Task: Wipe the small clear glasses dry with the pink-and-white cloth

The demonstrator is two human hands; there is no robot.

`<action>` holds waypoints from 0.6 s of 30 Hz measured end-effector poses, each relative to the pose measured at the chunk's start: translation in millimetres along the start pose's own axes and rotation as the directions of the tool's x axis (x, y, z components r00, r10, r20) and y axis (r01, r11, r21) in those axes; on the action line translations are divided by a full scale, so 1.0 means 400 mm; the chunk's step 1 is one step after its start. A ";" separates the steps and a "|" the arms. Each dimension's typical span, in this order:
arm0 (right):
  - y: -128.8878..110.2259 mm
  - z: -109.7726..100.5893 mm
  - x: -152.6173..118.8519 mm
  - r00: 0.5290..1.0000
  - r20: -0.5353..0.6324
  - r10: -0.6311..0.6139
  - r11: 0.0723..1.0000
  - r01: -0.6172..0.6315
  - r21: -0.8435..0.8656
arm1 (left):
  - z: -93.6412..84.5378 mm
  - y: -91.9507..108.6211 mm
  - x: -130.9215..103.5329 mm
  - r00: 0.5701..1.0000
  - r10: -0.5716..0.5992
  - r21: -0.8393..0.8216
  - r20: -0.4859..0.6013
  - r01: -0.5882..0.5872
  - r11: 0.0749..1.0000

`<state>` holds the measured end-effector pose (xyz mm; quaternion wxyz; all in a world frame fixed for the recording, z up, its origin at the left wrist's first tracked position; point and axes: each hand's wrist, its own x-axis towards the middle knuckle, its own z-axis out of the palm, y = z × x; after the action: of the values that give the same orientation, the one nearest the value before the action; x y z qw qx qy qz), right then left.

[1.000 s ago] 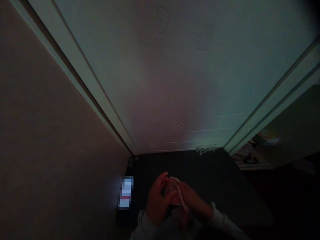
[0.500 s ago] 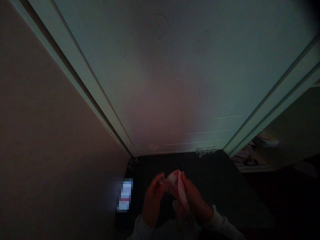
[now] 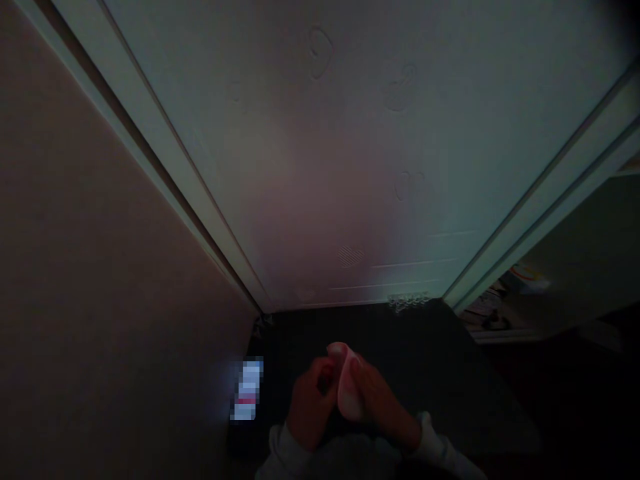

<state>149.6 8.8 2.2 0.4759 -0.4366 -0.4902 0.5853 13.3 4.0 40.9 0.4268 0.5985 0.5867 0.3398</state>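
Note:
In the dim light, a pink cloth (image 3: 349, 393) is bunched between my two hands above a dark tabletop. My right hand (image 3: 377, 393) grips it from the right, with the thumb lying along its folded edge. My left hand (image 3: 310, 403) is closed at the cloth's left side, its fingers curled round so a dark gap shows between thumb and forefinger. What the left fingers hold is hidden by the cloth and the darkness.
A lit, blurred-out screen (image 3: 247, 390) lies on the left of the dark tabletop (image 3: 425, 373). A pale panel with embossed hearts (image 3: 351, 256) rises behind it. A lacy clear strip (image 3: 409, 301) sits along the back edge. Shelved items (image 3: 525, 279) are at right.
The cloth has been folded up closer between my hands, and its hanging end no longer shows. A small clear, shiny thing seen at my left fingertips is now hidden.

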 end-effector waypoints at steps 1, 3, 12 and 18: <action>-0.001 -0.001 0.001 0.999 0.037 -0.034 0.999 0.035 -0.035 | -0.004 0.000 -0.001 1.000 0.008 -0.025 0.021 -0.007 1.000; -0.001 -0.003 0.003 0.996 0.053 -0.076 0.990 0.081 -0.111 | -0.010 -0.005 -0.005 0.998 0.009 -0.099 0.057 -0.004 0.995; -0.019 -0.006 -0.003 0.993 -0.076 -0.090 0.990 0.081 -0.112 | -0.016 -0.045 -0.012 0.994 -0.034 -0.463 0.101 0.077 0.883; -0.030 -0.017 0.000 0.996 -0.043 -0.080 0.973 0.069 -0.219 | -0.023 -0.025 -0.011 0.989 -0.118 -0.526 0.089 0.147 0.838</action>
<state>157.8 10.5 13.1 0.4594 -0.4820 -0.5550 0.4985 0.3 0.0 36.0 0.6136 0.4238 0.4983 0.4423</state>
